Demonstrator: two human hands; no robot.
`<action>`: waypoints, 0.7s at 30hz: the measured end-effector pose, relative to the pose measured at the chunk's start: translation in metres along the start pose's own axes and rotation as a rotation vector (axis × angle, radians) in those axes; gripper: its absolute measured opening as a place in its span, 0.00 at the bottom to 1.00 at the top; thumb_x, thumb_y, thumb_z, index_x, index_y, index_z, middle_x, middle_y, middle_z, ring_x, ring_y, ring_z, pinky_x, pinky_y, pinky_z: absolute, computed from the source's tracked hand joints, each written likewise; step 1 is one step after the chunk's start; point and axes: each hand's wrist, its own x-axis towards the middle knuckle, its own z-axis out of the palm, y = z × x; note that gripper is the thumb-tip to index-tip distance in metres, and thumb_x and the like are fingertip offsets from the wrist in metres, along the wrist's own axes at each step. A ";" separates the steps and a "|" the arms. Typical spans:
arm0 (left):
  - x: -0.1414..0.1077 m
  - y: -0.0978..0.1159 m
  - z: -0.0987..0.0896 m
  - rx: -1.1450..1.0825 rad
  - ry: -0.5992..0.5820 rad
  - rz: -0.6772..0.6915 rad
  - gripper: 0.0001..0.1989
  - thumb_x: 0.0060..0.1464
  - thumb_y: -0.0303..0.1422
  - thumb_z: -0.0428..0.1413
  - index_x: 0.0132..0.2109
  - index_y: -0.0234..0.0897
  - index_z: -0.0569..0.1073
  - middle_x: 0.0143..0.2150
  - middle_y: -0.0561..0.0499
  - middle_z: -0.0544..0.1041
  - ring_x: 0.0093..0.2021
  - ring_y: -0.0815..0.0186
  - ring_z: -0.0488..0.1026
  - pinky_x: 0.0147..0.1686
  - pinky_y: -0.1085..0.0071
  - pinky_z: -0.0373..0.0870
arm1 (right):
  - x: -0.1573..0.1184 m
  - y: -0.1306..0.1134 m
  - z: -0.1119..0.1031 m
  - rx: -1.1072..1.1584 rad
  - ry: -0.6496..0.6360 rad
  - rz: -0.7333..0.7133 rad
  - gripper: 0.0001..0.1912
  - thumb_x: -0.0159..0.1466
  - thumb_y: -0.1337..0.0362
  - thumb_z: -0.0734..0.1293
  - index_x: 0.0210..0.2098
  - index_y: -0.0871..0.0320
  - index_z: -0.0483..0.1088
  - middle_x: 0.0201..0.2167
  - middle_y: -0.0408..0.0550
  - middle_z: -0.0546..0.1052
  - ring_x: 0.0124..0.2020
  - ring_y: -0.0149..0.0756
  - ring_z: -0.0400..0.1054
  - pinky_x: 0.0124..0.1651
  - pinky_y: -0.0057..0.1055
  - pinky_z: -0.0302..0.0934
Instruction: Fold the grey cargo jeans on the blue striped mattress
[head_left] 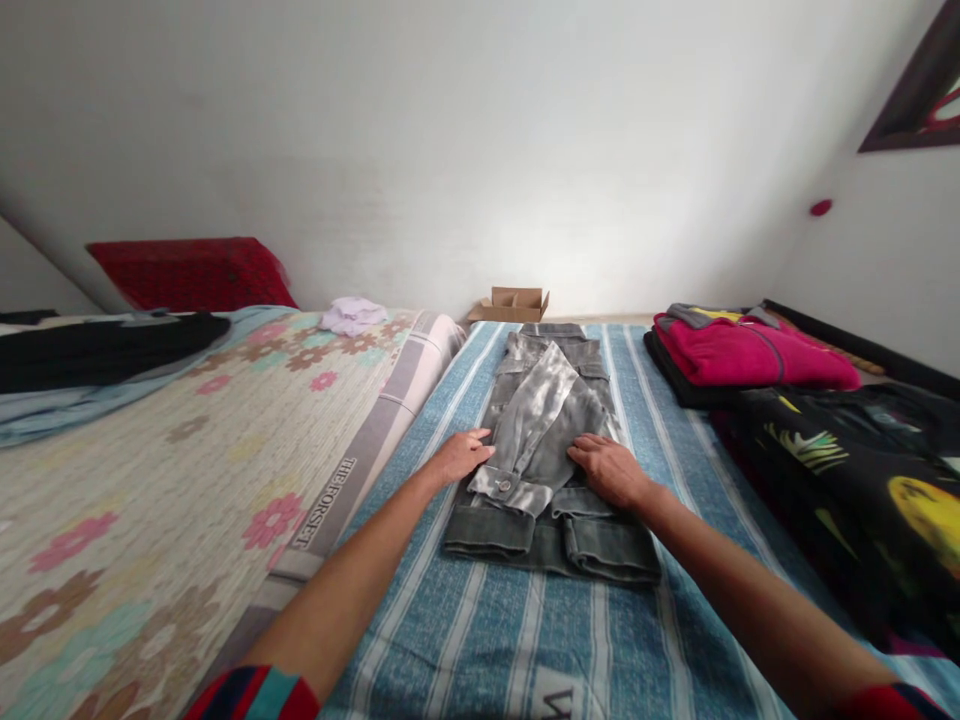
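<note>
Head view: a gray jacket (536, 425), by the look of it, lies on the blue striped sheet (420, 640), right in the middle, between the two hands. A sleeve is laid across it, and its cuff (529, 495) with a round button is near the bottom. The left hand (459, 456) is at one side edge, with its fingers a bit apart and no cloth seen between them. The right hand (609, 468) rests on the cloth at the other side, fingers close together — I can't tell if they pinch any of it. I think the step now is making the jacket flat and neat, partway through folding. The next move calls for both hands to keep the sides straight and the sleeve in place — then a good hold on one end to fold it over, without letting the cuff slip out
</note>
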 end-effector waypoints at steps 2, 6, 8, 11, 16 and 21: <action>-0.001 0.002 0.000 -0.012 -0.001 -0.004 0.21 0.48 0.48 0.50 0.17 0.37 0.68 0.62 0.43 0.65 0.59 0.54 0.64 0.56 0.67 0.58 | -0.001 -0.004 0.001 0.008 0.002 0.002 0.13 0.63 0.74 0.56 0.40 0.61 0.71 0.40 0.53 0.74 0.45 0.40 0.66 0.49 0.33 0.57; -0.003 0.005 0.000 -0.038 0.001 -0.015 0.17 0.43 0.42 0.54 0.15 0.38 0.64 0.63 0.44 0.64 0.57 0.53 0.66 0.55 0.67 0.59 | -0.004 -0.021 -0.004 0.043 0.023 -0.028 0.17 0.62 0.75 0.57 0.46 0.60 0.70 0.49 0.54 0.72 0.51 0.40 0.64 0.55 0.37 0.54; -0.003 0.007 0.001 -0.059 0.010 -0.035 0.16 0.42 0.39 0.54 0.14 0.38 0.64 0.63 0.45 0.63 0.55 0.52 0.68 0.53 0.66 0.60 | -0.006 -0.032 -0.006 0.126 0.049 -0.080 0.20 0.60 0.75 0.57 0.50 0.59 0.69 0.53 0.53 0.70 0.54 0.41 0.62 0.59 0.40 0.51; -0.003 0.010 0.000 -0.105 0.028 -0.074 0.14 0.40 0.37 0.53 0.14 0.37 0.64 0.62 0.44 0.64 0.51 0.53 0.71 0.49 0.66 0.63 | -0.008 -0.045 -0.005 0.283 0.079 -0.154 0.23 0.58 0.74 0.57 0.52 0.61 0.68 0.56 0.56 0.68 0.58 0.43 0.59 0.61 0.42 0.50; -0.007 0.016 -0.005 -0.194 0.046 -0.128 0.11 0.40 0.36 0.51 0.19 0.34 0.70 0.60 0.42 0.67 0.45 0.57 0.74 0.40 0.69 0.66 | -0.009 -0.049 0.002 0.397 0.090 -0.178 0.24 0.59 0.73 0.56 0.55 0.67 0.66 0.58 0.62 0.65 0.62 0.45 0.54 0.63 0.41 0.49; -0.009 0.017 -0.004 -0.188 0.065 -0.132 0.11 0.39 0.35 0.51 0.20 0.32 0.72 0.60 0.42 0.67 0.37 0.61 0.74 0.33 0.69 0.64 | -0.012 -0.048 0.004 0.466 0.044 -0.175 0.25 0.61 0.71 0.55 0.57 0.68 0.65 0.60 0.62 0.62 0.64 0.45 0.51 0.64 0.42 0.46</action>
